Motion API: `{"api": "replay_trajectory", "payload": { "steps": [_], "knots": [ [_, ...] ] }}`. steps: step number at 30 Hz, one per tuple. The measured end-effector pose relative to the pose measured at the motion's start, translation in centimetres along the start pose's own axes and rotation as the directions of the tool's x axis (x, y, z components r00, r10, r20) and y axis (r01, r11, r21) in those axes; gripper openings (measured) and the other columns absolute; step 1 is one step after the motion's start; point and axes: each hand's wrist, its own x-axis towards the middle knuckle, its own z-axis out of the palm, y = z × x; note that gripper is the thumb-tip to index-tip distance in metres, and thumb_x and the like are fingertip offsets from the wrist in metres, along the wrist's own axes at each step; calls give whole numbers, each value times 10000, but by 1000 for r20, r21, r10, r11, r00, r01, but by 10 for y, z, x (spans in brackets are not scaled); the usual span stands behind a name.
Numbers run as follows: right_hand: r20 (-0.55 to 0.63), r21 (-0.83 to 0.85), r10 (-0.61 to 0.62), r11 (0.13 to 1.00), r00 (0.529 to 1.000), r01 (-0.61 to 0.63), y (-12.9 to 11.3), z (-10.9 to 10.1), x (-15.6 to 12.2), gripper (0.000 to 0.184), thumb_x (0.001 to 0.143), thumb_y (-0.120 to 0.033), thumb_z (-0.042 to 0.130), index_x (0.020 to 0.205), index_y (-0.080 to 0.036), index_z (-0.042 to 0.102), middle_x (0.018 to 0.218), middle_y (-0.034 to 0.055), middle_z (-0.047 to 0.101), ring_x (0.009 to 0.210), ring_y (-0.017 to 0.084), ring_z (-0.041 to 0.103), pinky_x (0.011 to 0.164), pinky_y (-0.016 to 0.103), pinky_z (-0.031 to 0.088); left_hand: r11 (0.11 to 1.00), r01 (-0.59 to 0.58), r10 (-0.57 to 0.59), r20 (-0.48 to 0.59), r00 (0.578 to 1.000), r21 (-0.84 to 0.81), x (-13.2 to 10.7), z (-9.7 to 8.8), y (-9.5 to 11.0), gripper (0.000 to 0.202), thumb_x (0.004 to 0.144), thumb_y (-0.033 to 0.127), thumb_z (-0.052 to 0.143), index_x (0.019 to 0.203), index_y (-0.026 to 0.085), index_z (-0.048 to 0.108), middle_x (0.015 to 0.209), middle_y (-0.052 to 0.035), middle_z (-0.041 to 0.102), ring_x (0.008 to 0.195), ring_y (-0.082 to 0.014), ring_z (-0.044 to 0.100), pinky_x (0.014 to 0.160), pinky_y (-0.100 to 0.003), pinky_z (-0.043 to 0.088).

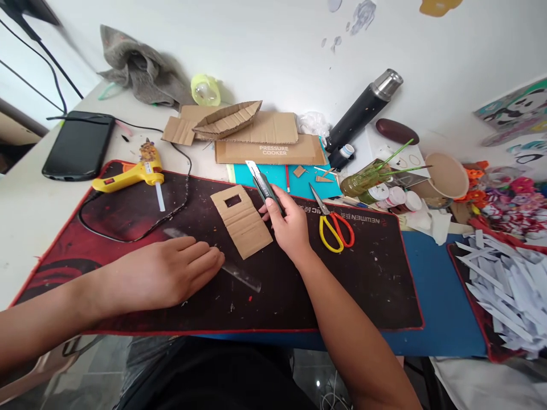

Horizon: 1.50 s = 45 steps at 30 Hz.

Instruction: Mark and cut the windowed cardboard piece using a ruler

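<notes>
A dark green utility knife (264,185) with its blade out is gripped in my right hand (291,223), pointing up and away from me. Just left of it lies a small piece of cardboard (248,228) with a rectangular hole cut near its far end. My left hand (188,270), slightly blurred, is over a clear ruler (243,277), its fingers together and curled around the ruler's middle. The ruler's ends show on both sides of the hand. Scissors (332,228) with one yellow and one red handle rest right of my right hand.
On the left are a yellow glue gun (128,177), its cord and a phone (78,145). Cardboard pieces (269,149) are stacked behind the black mat (363,285). A black thermos (359,114), paint jars (395,196) and paper strips (508,285) occupy the right.
</notes>
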Motion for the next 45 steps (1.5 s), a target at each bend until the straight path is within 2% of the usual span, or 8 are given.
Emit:
{"api": "replay_trajectory", "payload": {
  "steps": [2,5,8,13,20,26,35,45],
  "knots": [
    [5,-3,-10,1000,1000,10,1,0,1,461,1100,-479,603,1503,-276,694,953,19,836,762,203,798,746,336,631,991,-127,127,-5,992,47,4,-8,1,587,1053,51,464,1544,319,644,1194,-35,814,973,-225,761,859,-363,633],
    [11,-8,-18,1000,1000,18,2,1,2,459,1103,-487,607,1503,-279,689,953,10,839,755,197,799,777,343,627,983,-150,158,-68,985,108,16,-6,3,639,1045,42,516,1626,303,570,1383,-34,788,1159,-216,760,1039,-340,619],
    [8,6,-7,1000,1000,7,2,1,2,463,1103,-502,605,1506,-289,682,957,6,841,752,199,800,749,338,624,982,-173,179,-85,980,69,35,7,-1,593,1056,46,533,1585,304,614,1321,-37,815,1201,-216,756,1075,-331,609],
    [13,4,-19,1000,1000,19,-3,0,1,420,1104,-440,595,1484,-295,700,942,6,843,758,206,805,787,354,628,978,-208,208,-6,978,36,55,23,-11,411,1086,84,531,1412,216,743,1265,-97,826,1201,-234,758,1059,-338,603],
    [33,-31,-14,999,999,16,-7,-1,1,399,1113,-407,588,1475,-289,706,958,8,849,774,211,813,823,369,619,995,-80,77,-59,995,-54,52,35,-3,349,1125,245,618,1459,235,717,1346,-77,815,1348,-274,718,1159,-428,588],
    [34,-56,-21,998,999,23,-7,-2,1,397,1113,-395,586,1477,-299,709,952,-2,849,812,216,821,835,371,632,995,23,-28,-49,998,-100,43,46,9,428,1081,208,680,1509,232,680,1390,-92,790,1388,-323,695,1141,-488,624],
    [31,-63,-4,998,1000,6,-9,-1,1,398,1116,-401,592,1486,-317,712,964,11,839,873,238,813,778,363,641,999,-25,26,-46,999,21,45,43,10,350,1113,243,637,1448,161,694,1412,-109,773,1344,-323,711,1079,-445,652],
    [47,-106,-15,994,999,20,-12,-2,1,398,1125,-372,578,1496,-324,715,1059,14,860,949,246,831,853,375,668,1000,9,-10,-38,999,-21,46,41,12,419,1112,221,614,1529,188,638,1491,-120,734,1372,-304,700,1154,-449,584]
  ]
}}
